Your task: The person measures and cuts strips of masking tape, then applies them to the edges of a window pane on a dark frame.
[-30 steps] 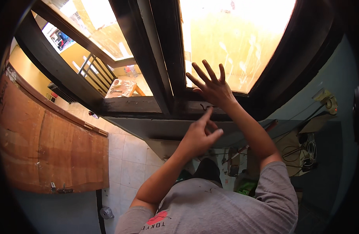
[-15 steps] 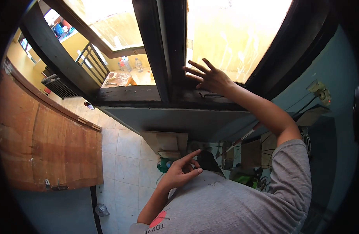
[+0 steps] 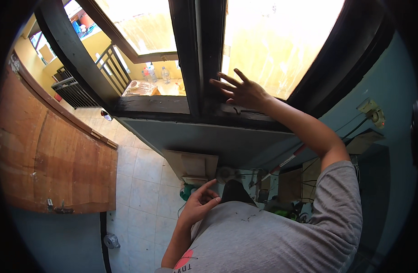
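The right hand (image 3: 243, 91) lies flat with its fingers spread, holding nothing, pressed against the window frame (image 3: 204, 54) just above the sill (image 3: 154, 105). The left hand (image 3: 200, 202) hangs well below the sill, near the person's chest, loosely curled with the forefinger out and nothing in its grip. The frame looks heavy and stiff, a thing to push with the palm on the upright bar rather than on the pane (image 3: 281, 41), which I judge fragile. It is dark painted wood, worn and scuffed, with bright yellowish glass on both sides of the bar. Left of the sill stands a brown wooden door (image 3: 50, 159); below the sill is a pale tiled floor (image 3: 140, 191).
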Tool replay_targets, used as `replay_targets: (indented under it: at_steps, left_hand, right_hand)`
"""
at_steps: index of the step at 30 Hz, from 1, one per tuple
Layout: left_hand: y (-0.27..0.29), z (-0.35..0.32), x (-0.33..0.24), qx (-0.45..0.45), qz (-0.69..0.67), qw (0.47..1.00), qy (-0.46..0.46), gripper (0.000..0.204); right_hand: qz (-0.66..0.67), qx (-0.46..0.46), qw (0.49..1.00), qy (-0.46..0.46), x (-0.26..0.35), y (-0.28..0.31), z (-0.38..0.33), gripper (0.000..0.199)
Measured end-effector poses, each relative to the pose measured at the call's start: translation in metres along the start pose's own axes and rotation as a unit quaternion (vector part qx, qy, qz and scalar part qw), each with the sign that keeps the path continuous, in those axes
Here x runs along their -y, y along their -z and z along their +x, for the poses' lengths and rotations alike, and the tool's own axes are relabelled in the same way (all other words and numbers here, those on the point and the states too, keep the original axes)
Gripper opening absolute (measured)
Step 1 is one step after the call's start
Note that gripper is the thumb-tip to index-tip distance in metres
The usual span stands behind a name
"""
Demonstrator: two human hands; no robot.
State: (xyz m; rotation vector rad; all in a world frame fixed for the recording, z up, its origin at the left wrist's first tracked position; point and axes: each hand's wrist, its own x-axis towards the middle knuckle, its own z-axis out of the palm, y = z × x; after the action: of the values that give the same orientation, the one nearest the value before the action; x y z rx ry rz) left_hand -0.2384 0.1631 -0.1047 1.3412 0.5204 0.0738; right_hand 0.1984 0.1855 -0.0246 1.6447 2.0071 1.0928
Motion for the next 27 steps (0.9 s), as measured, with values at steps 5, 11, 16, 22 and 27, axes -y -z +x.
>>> replay_targets:
  at_steps: [5, 11, 16, 22, 27]
  left_hand:
    - [-0.004, 0.007, 0.01, -0.002, -0.025, 1.0, 0.008, 0.072]
    - [-0.007, 0.013, 0.006, 0.012, -0.019, 1.0, 0.003, 0.072]
    - [-0.003, 0.018, 0.013, 0.014, -0.015, 1.0, 0.002, 0.072]
    - [-0.003, 0.03, 0.014, 0.02, -0.019, 1.0, 0.013, 0.071]
    - [-0.01, 0.031, 0.001, 0.025, -0.011, 1.0, -0.004, 0.071]
  right_hand:
    - [-0.03, -0.007, 0.999, 0.013, 0.004, 0.008, 0.006, 0.054]
    - [0.04, -0.024, 0.999, -0.019, -0.003, 0.013, -0.006, 0.065]
    - [-0.007, 0.031, 0.999, 0.005, -0.009, 0.005, -0.001, 0.071]
    - [0.064, 0.025, 0.998, 0.004, -0.014, 0.004, 0.0, 0.067]
    - [-0.017, -0.005, 1.0, 0.021, -0.016, 0.008, 0.001, 0.066]
